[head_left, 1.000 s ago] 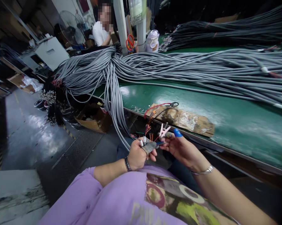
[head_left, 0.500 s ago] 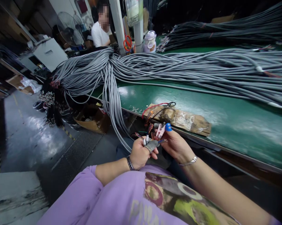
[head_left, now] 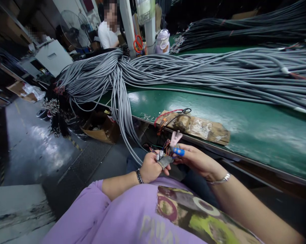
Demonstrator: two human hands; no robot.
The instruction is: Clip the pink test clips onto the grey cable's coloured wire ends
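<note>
The right hand has dropped away from the cardboard pad, its blue fingertip cover now pointing toward the left hand.

A green table runs ahead of the hands and off to their right; on it, just beyond them, lies a taped brown cardboard piece with red and black leads at its near end; further out, a great mass of grey cables sprawls across the table and spills over its edge to the left of the hands; behind that lies a darker cable bundle; far ahead stand a white post, orange-handled scissors and a pale lilac jug; a seated person in a white shirt is far off to the upper left, near a fan and a white machine; an open cardboard box sits on the floor to the left.
</note>
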